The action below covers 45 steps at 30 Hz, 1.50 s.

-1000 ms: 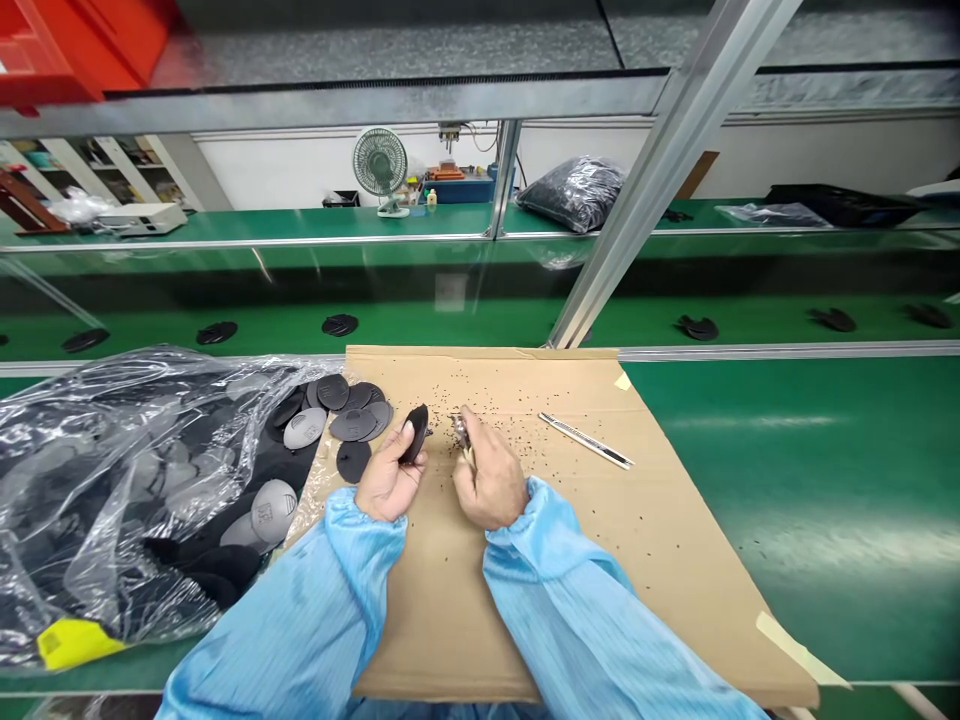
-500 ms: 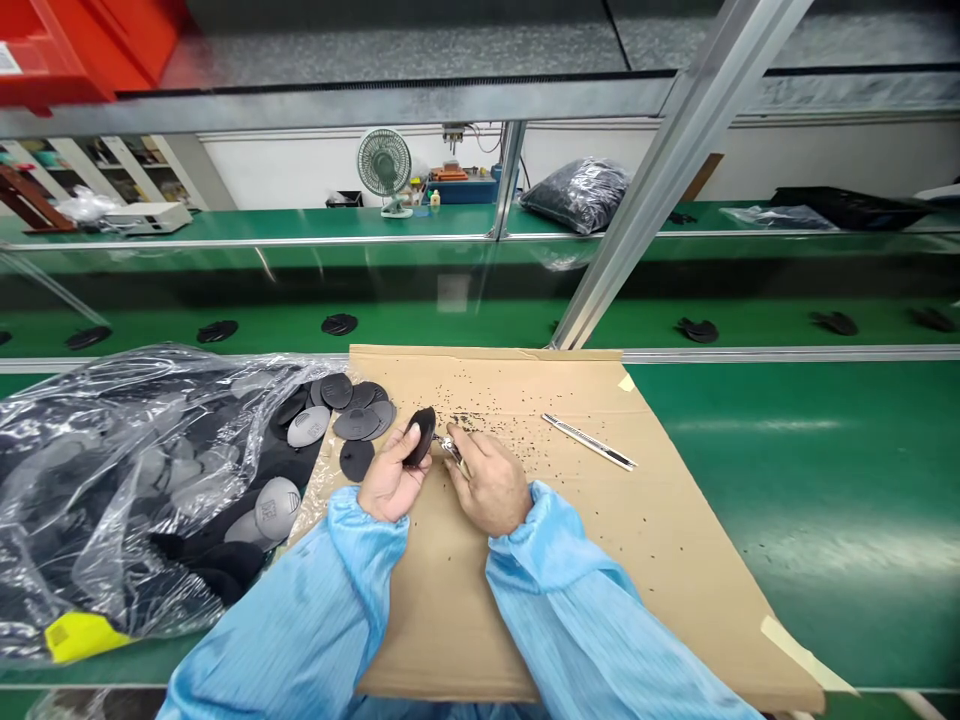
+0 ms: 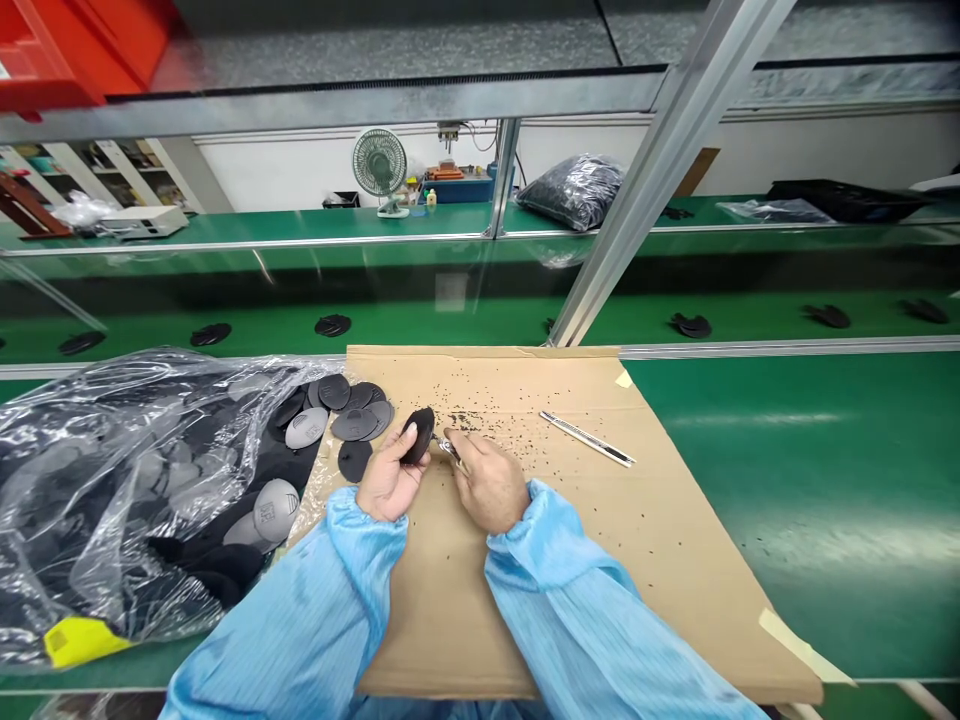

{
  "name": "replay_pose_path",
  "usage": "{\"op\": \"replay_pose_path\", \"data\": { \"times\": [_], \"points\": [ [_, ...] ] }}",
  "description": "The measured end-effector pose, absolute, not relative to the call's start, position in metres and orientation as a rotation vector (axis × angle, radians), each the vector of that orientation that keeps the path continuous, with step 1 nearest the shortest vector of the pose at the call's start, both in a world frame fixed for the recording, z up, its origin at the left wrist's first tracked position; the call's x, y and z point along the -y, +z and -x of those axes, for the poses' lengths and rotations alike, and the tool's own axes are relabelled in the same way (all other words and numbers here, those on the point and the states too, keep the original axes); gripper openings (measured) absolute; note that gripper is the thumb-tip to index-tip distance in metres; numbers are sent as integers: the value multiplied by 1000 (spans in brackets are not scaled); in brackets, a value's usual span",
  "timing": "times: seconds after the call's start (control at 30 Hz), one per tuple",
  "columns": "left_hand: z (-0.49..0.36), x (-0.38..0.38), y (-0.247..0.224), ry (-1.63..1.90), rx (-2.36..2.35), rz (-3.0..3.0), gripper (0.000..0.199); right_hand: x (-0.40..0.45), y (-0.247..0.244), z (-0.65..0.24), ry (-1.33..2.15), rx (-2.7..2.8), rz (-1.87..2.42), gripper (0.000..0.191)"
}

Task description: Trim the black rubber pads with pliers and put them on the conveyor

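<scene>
Between the thumb and fingers of my left hand (image 3: pixel 391 478) is a black oval disc (image 3: pixel 418 436), tilted up on edge. My right hand (image 3: pixel 491 483) is closed around small metal nippers (image 3: pixel 448 447), whose tip points at the disc's right edge; whether the tip touches it I cannot tell. Small black scraps (image 3: pixel 465 420) lie scattered on the cardboard sheet (image 3: pixel 600 570) under and beyond my hands. Left of my left hand lie several loose dark oval discs (image 3: pixel 355 425) on the cardboard.
A clear plastic bag (image 3: pixel 90 480) full of black and grey oval discs lies at the left. A white utility knife (image 3: pixel 587 438) rests right of my hands. A slanted metal post (image 3: pixel 637 200) rises behind the cardboard. Beyond it, small piles of black discs (image 3: pixel 690 325) sit on a green belt (image 3: pixel 450 335).
The whole view has shifted slightly. My right hand and the nippers have barely moved against the disc, which my left hand keeps in the same tilted hold.
</scene>
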<state>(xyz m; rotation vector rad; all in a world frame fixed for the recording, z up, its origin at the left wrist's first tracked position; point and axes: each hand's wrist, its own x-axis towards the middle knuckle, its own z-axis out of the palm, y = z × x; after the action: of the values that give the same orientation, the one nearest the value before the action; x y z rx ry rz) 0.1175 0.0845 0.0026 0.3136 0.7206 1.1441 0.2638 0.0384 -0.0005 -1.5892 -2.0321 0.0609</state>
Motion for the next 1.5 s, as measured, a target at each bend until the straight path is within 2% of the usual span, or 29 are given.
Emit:
{"op": "replay_pose_path", "data": {
  "times": [0.07,0.27,0.5,0.8,1.03,1.5],
  "points": [
    [-117,-85,4,1149,-733,-338,16,-40,-3,-264,113,1943,1549,40],
    [-116,-87,4,1194,-679,-358,39,-43,-5,-269,202,1722,1488,38],
    [-117,-88,3,1157,-676,-316,20,-42,-6,-268,197,1709,1453,38],
    [-113,-89,7,1121,-749,-316,24,-40,-3,-267,254,1859,1372,37],
    [-107,-91,3,978,-636,-291,7,-37,-1,-264,328,2046,1347,41],
    [-105,-90,6,844,-686,-353,12,-37,11,-270,564,2239,1298,52]
  ]
}}
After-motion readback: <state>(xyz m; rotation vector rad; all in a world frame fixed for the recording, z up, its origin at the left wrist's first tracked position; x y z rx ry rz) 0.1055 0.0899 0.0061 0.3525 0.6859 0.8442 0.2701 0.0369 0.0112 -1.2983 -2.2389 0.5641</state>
